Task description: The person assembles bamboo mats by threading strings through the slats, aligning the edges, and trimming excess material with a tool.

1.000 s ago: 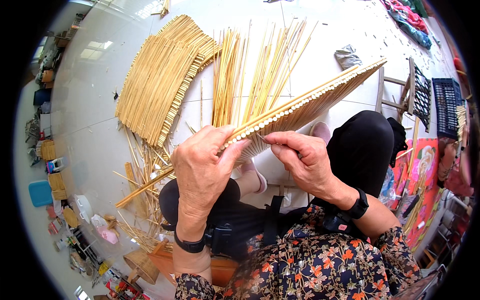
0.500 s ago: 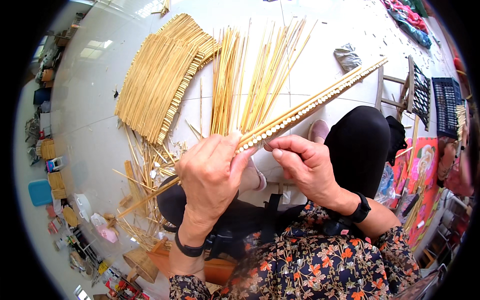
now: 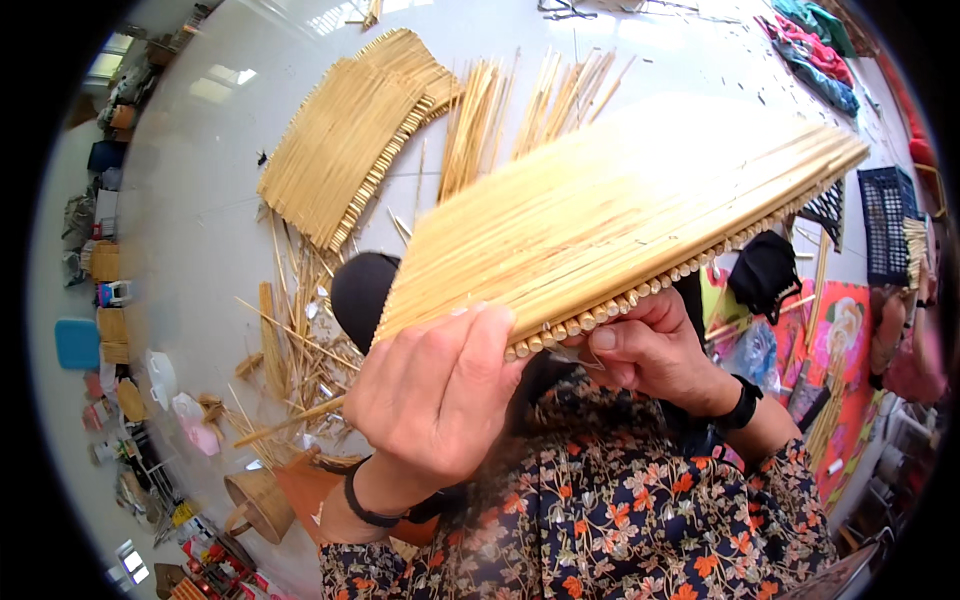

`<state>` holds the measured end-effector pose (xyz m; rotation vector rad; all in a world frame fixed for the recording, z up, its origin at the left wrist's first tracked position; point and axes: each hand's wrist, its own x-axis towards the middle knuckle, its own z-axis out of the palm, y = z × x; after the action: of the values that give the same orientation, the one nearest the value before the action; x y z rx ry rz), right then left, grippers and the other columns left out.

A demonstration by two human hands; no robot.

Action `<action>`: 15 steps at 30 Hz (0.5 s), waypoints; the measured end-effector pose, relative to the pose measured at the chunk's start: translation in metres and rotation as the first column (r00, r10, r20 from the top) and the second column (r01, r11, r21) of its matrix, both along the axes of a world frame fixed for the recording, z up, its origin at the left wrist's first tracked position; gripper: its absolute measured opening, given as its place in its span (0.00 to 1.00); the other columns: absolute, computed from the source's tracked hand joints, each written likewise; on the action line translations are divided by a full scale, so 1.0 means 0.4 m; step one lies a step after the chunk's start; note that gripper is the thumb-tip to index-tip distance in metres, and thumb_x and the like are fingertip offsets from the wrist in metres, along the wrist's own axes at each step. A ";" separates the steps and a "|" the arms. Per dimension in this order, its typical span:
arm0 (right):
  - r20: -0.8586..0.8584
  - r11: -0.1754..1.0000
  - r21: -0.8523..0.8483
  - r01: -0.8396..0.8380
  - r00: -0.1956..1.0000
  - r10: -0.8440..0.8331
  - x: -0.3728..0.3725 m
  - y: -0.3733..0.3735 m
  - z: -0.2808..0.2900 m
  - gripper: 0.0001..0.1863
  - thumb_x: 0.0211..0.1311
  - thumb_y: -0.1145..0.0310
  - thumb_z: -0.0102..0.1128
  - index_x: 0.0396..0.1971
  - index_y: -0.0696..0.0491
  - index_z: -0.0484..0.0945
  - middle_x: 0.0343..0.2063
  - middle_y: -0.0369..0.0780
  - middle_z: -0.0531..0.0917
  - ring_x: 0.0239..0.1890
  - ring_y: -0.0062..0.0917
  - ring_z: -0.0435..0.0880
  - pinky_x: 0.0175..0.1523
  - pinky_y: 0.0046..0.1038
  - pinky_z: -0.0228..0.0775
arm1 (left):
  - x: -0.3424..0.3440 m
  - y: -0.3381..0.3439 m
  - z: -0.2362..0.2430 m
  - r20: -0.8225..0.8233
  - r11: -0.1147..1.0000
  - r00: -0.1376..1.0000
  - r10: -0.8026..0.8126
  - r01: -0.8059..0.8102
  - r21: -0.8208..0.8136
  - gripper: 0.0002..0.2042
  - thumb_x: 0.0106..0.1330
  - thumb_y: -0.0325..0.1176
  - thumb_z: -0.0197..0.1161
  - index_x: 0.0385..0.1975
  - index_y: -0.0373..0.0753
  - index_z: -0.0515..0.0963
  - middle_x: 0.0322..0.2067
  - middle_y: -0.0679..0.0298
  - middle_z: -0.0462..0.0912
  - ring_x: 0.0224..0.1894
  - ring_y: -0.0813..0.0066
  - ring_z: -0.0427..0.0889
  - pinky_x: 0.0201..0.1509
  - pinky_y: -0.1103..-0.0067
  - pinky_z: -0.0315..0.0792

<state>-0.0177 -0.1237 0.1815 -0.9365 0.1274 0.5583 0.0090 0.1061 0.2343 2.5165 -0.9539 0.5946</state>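
In the head view, the only one I have, the broad panel of golden straw-coloured stalks laid side by side (image 3: 560, 240) is up in the air before the wearer's chest, its flat face tilted toward my camera. The bare left hand (image 3: 435, 400) grasps its near corner, fingers spread over the upper face and the thumb out of my sight, probably to keep the rows tight and the edge of round cut ends within reach. The bare right hand (image 3: 655, 355) sits at that edge, partly under it, thumb and fingertips drawn together (whatever is in that pinch is too fine for me to make out). I judge the tilt suits this close work on the edge.

Beyond, on the pale, shiny tiled floor (image 3: 200, 250), curved panels of the same golden stalks (image 3: 340, 150) lie overlapping, presumably stacked to save room. Next to them, loose slender yellow stalks (image 3: 475, 125) lie roughly parallel, likely so single ones lift out easily. Tangled straw-coloured offcuts (image 3: 300, 335) litter the wearer's left side.
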 end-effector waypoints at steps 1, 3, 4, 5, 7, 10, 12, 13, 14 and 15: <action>-0.017 0.999 0.040 0.002 1.000 -0.001 -0.029 -0.003 0.002 0.10 0.73 0.74 0.59 0.48 0.61 0.85 0.20 0.33 0.79 0.18 0.13 0.71 0.23 0.18 0.60 | -0.028 0.002 -0.004 0.025 1.000 1.000 -0.005 0.005 0.010 0.11 0.71 0.36 0.65 0.42 0.33 0.85 0.33 0.59 0.85 0.31 0.65 0.87 0.33 0.74 0.78; -0.050 0.992 0.122 0.008 0.999 -0.002 -0.082 -0.008 -0.007 0.10 0.73 0.74 0.60 0.47 0.61 0.85 0.21 0.33 0.80 0.19 0.13 0.71 0.23 0.19 0.60 | -0.083 0.008 0.000 0.032 0.998 0.999 -0.037 0.035 0.043 0.11 0.73 0.36 0.63 0.40 0.34 0.85 0.35 0.60 0.87 0.37 0.67 0.89 0.36 0.77 0.79; -0.092 0.994 0.104 -0.016 0.995 0.025 -0.118 -0.017 -0.028 0.06 0.72 0.74 0.61 0.43 0.59 0.83 0.22 0.33 0.80 0.19 0.13 0.70 0.24 0.20 0.61 | -0.110 0.015 -0.002 0.034 0.997 0.998 -0.054 0.052 0.059 0.11 0.73 0.36 0.63 0.40 0.34 0.85 0.35 0.60 0.87 0.38 0.68 0.89 0.37 0.77 0.79; -0.088 0.997 0.058 -0.059 0.994 0.064 -0.140 -0.021 -0.033 0.05 0.71 0.74 0.61 0.42 0.58 0.83 0.21 0.33 0.79 0.19 0.13 0.70 0.24 0.20 0.61 | -0.133 0.021 -0.005 0.037 0.995 0.997 -0.071 0.068 0.076 0.10 0.72 0.35 0.64 0.40 0.35 0.86 0.36 0.60 0.88 0.39 0.68 0.89 0.38 0.78 0.79; -0.078 0.987 -0.031 -0.161 0.984 0.158 -0.165 -0.025 -0.045 0.03 0.71 0.74 0.62 0.39 0.57 0.82 0.20 0.33 0.78 0.19 0.14 0.71 0.25 0.20 0.62 | -0.167 0.031 -0.017 0.035 0.994 0.997 -0.071 0.068 0.089 0.08 0.70 0.33 0.65 0.41 0.37 0.86 0.37 0.62 0.89 0.41 0.69 0.89 0.41 0.80 0.79; -0.074 0.953 -0.177 -0.247 0.969 0.238 -0.216 -0.047 -0.086 0.04 0.72 0.71 0.64 0.37 0.56 0.82 0.18 0.31 0.77 0.20 0.13 0.73 0.26 0.19 0.64 | -0.205 0.038 -0.042 0.054 0.994 0.996 -0.073 0.069 0.086 0.08 0.69 0.32 0.66 0.44 0.40 0.86 0.41 0.63 0.89 0.43 0.70 0.89 0.42 0.81 0.78; -0.020 0.937 -0.228 -0.264 0.964 0.266 -0.232 -0.062 -0.101 0.07 0.72 0.68 0.65 0.37 0.56 0.83 0.17 0.30 0.77 0.20 0.12 0.73 0.26 0.19 0.65 | -0.215 0.036 -0.064 0.069 0.997 0.996 -0.055 0.051 0.055 0.09 0.68 0.31 0.66 0.45 0.42 0.86 0.43 0.63 0.89 0.45 0.70 0.88 0.42 0.82 0.77; -0.046 0.925 -0.259 -0.278 0.960 0.276 -0.234 -0.063 -0.099 0.07 0.72 0.68 0.65 0.38 0.56 0.83 0.17 0.30 0.77 0.20 0.12 0.73 0.26 0.19 0.65 | -0.220 0.035 -0.068 0.063 0.998 0.997 -0.041 0.037 0.060 0.09 0.68 0.32 0.67 0.46 0.43 0.86 0.44 0.63 0.89 0.46 0.69 0.88 0.42 0.82 0.77; -0.073 0.911 -0.290 -0.293 0.956 0.284 -0.233 -0.065 -0.090 0.07 0.73 0.68 0.65 0.38 0.56 0.83 0.17 0.30 0.77 0.20 0.12 0.73 0.26 0.19 0.65 | -0.224 0.035 -0.072 0.058 0.998 0.998 -0.027 0.024 0.065 0.10 0.68 0.32 0.67 0.46 0.44 0.86 0.45 0.64 0.88 0.47 0.69 0.88 0.42 0.83 0.77; -0.100 0.897 -0.320 -0.305 0.952 0.288 -0.233 -0.067 -0.082 0.07 0.73 0.68 0.65 0.39 0.56 0.83 0.17 0.30 0.77 0.20 0.12 0.73 0.26 0.19 0.65 | -0.227 0.034 -0.073 0.052 0.997 0.998 -0.017 0.013 0.070 0.10 0.67 0.33 0.67 0.47 0.45 0.86 0.46 0.64 0.88 0.47 0.69 0.88 0.42 0.83 0.77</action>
<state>-0.1107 -0.1503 0.1488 -1.2842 0.1262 0.8625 -0.0816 0.1196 0.2052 2.5644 -1.0283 0.6366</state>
